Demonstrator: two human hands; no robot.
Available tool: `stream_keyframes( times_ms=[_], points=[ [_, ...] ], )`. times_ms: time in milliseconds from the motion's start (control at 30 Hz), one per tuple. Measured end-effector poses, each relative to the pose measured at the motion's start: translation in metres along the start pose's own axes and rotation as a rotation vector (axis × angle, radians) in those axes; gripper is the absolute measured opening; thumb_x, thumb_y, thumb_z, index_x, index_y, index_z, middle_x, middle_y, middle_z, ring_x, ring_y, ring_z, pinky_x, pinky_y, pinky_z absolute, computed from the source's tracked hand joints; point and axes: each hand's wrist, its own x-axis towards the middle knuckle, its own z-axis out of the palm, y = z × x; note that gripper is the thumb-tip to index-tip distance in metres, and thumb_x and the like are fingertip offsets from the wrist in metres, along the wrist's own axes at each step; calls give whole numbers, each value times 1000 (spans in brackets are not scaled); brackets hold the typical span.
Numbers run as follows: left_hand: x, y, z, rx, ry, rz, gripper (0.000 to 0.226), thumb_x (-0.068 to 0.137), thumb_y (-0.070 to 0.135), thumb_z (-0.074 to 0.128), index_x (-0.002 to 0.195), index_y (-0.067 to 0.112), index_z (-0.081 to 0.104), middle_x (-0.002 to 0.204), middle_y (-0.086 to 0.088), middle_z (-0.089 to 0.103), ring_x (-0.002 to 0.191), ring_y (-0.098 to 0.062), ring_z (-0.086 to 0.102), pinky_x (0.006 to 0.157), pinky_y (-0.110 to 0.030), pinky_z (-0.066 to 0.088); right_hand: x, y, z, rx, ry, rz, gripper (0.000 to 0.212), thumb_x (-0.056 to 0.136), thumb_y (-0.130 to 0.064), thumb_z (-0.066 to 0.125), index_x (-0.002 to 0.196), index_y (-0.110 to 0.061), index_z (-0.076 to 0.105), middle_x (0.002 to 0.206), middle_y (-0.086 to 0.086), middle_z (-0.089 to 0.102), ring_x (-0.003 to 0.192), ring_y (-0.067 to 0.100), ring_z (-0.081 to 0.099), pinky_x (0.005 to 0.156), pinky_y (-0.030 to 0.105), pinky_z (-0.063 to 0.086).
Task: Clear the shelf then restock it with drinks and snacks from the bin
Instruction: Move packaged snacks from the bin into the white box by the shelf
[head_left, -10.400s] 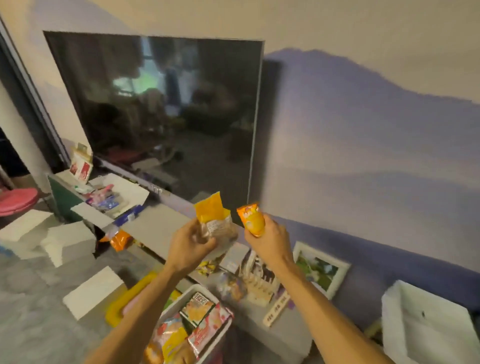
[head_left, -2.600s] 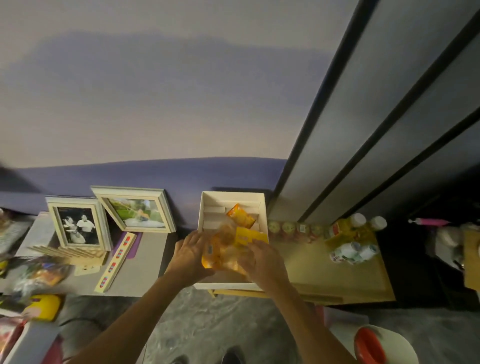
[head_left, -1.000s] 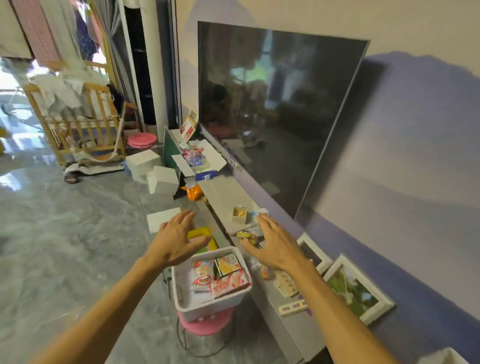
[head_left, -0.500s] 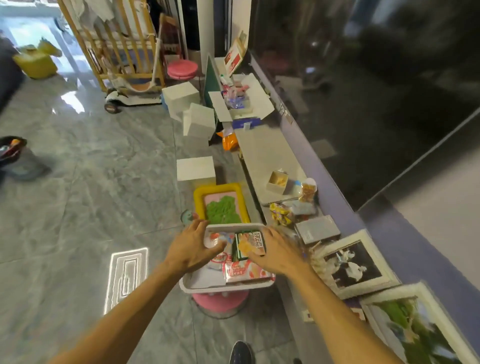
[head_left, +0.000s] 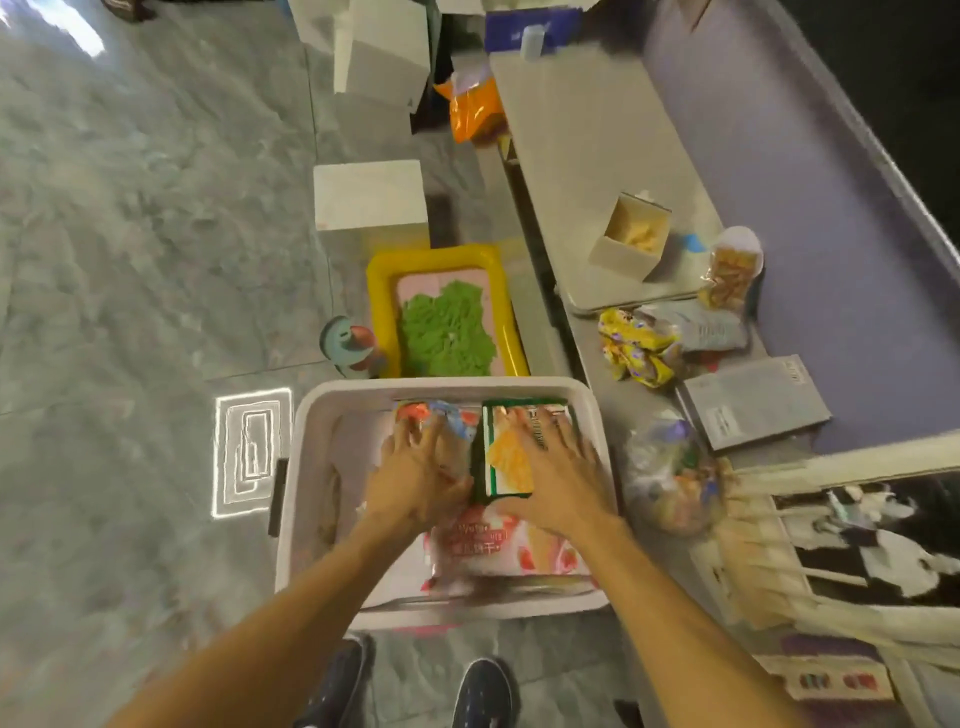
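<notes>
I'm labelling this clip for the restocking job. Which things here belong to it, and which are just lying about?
Belongs to the job: white bin; green cracker box under the right hand; red-and-blue packet under the left hand; strawberry pack.

Lying about: yellow tray; white block; framed photo; grey box.

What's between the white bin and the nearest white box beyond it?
A yellow tray holding green clumpy stuff sits on the floor there, in the head view.
</notes>
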Motion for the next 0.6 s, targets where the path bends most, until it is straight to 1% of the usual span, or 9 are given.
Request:
stream_keyframes(
  times_ms=[67, 100, 167, 233, 333, 400, 500, 567, 600],
  points=[
    [3, -3, 21, -7, 39, 4, 100, 68, 64, 80, 151, 42, 28, 164, -7, 16, 143, -39, 33, 94, -63, 55, 7, 4, 8, 22, -9, 2, 130, 72, -88, 67, 169, -36, -1, 178, 5, 0, 162, 39, -2, 129, 58, 17],
    [3, -4, 27, -11, 68, -9, 104, 67, 61, 84, 152, 42, 28, 165, -7, 13, 144, -39, 32, 94, -66, 54, 10, 6, 10, 36, -12, -1, 128, 74, -87, 67, 169, -36, -1, 178, 4, -2, 162, 39, -6, 129, 58, 17],
    [5, -3, 32, -45, 107, -50, 105, 67, 56, 87, 153, 44, 28, 168, -5, 9, 145, -41, 32, 96, -69, 51, 13, 5, 10, 76, -25, -3, 122, 77, -84, 68, 169, -37, 3, 178, 0, -3, 162, 38, -10, 129, 57, 21],
    [8, -5, 34, -85, 126, -66, 99, 71, 49, 86, 151, 45, 29, 168, -4, 8, 143, -43, 37, 95, -69, 51, 12, 1, 10, 141, -1, 16, 114, 81, -79, 70, 169, -38, 11, 178, -3, 1, 162, 36, -9, 125, 54, 28],
    [8, -11, 33, -100, 157, -58, 87, 79, 43, 81, 150, 44, 31, 167, -4, 9, 137, -43, 44, 87, -65, 56, 12, -10, 13, 157, 62, 10, 91, 87, -73, 67, 163, -34, 38, 176, -6, 16, 160, 39, 6, 118, 53, 40],
    [5, -16, 28, -118, 168, -61, 88, 79, 37, 83, 150, 44, 32, 166, -4, 12, 137, -43, 45, 83, -62, 58, 12, -16, 15, 144, 70, -32, 76, 91, -70, 64, 155, -31, 52, 174, -5, 26, 158, 38, 17, 116, 55, 44],
    [0, -26, 17, -126, 157, -54, 95, 74, 28, 87, 151, 44, 33, 165, -5, 14, 137, -44, 46, 79, -59, 60, 7, -26, 12, 125, 110, -90, 54, 98, -62, 60, 141, -29, 68, 167, -2, 41, 154, 34, 32, 109, 55, 51],
    [-4, -31, 7, -137, 172, -41, 95, 75, 26, 86, 151, 43, 33, 164, -5, 15, 135, -43, 48, 80, -55, 60, 2, -30, 9, 103, 178, -134, 45, 100, -55, 62, 130, -25, 76, 156, 1, 56, 146, 33, 48, 102, 51, 57],
    [-7, -32, 2, -147, 183, -32, 95, 75, 25, 86, 152, 42, 34, 164, -4, 16, 135, -42, 48, 80, -54, 61, -1, -32, 6, 109, 207, -152, 42, 100, -52, 64, 127, -23, 78, 150, 3, 62, 141, 33, 54, 102, 49, 57]
  ],
)
